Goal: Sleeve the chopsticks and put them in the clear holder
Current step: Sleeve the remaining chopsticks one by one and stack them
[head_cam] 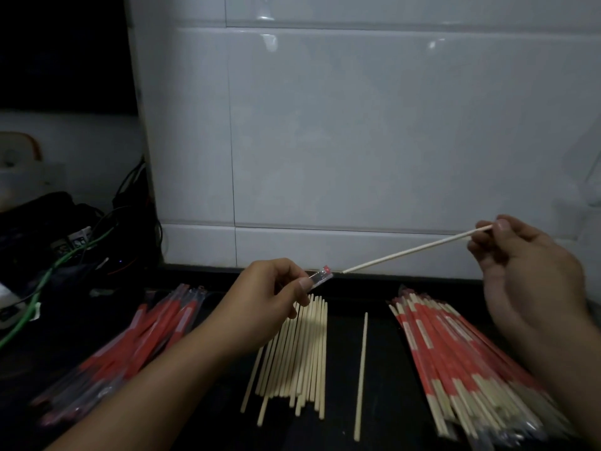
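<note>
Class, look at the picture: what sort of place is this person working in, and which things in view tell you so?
Probably a kitchen or back-of-shop counter: glossy white wall tiles, a dark worktop, and heaps of bare chopsticks and sleeved ones.

**Counter layout**

On the counter point(383, 369), against the wall point(357, 141), four groups lie side by side. Far left lies a pile of empty sleeves point(136, 346). Right of it lies a bundle of bare chopsticks point(302, 359), then a single chopstick point(361, 375) apart from both neighbours, then a stack of sleeved chopsticks point(455, 369) far right. Behind the sleeves, in the left corner, cables point(48, 275) lie tangled. Above the bundle, the left hand point(273, 294) holds a sleeve point(320, 277); the right hand point(527, 271), above the stack, holds a chopstick point(416, 249) whose tip lies just beside the sleeve's mouth.
</note>
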A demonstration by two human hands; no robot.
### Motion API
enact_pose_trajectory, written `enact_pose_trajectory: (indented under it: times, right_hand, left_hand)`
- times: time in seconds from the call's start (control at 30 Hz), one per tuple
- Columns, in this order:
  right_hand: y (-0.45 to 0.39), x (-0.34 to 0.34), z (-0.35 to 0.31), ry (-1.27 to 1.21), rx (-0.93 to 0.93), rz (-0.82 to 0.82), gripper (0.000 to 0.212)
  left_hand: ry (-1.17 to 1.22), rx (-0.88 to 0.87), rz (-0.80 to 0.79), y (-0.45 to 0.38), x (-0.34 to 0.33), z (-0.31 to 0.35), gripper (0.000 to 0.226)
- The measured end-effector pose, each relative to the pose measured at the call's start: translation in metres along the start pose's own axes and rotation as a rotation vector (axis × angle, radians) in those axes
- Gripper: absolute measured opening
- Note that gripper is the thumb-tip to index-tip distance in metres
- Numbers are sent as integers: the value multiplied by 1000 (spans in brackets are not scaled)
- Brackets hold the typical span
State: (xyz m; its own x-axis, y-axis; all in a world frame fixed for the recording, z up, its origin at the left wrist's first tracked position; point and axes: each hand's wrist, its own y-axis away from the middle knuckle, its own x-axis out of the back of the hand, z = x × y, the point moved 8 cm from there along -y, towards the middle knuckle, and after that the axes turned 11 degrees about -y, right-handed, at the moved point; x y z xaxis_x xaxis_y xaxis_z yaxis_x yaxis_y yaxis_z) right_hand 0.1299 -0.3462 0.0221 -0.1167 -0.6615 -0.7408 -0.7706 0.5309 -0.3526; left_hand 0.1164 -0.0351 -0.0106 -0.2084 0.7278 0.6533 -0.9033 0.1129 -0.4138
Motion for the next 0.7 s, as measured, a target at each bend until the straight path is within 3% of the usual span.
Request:
enact_pose_trajectory:
  times: [0.3, 0.7]
  right_hand:
    - [6, -3, 16, -36, -103, -13, 16]
    - [4, -3, 13, -40, -99, -14, 16]
  left_hand:
    - [-20, -22, -14, 3, -2, 7, 10]
    - [-51, -18, -3, 2, -1, 5, 8]
